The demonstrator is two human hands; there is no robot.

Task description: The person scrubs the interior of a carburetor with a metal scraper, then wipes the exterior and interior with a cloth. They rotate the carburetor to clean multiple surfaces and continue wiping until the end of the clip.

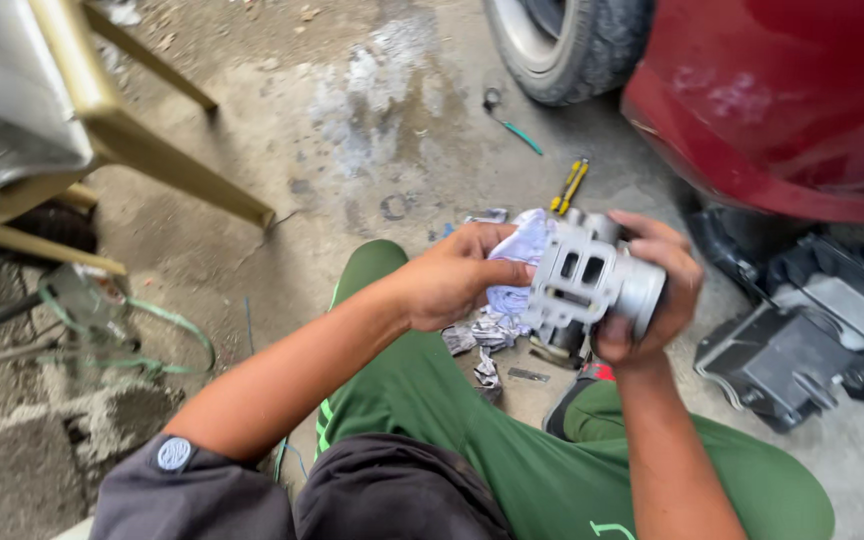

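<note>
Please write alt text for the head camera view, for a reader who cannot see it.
A person sitting on a concrete floor holds a grey metal engine part in the right hand and presses a white rag against it with the left hand. A yellow-handled tool and a red car are beyond.

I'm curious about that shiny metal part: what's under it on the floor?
Under the metal engine part lie crumpled paper scraps and a small flat metal piece on the concrete floor. Anything directly beneath is hidden.

A round grey-blue badge (174, 453) marks the person's dark sleeve (lettering illegible); no packages, signs or screens are visible.
</note>
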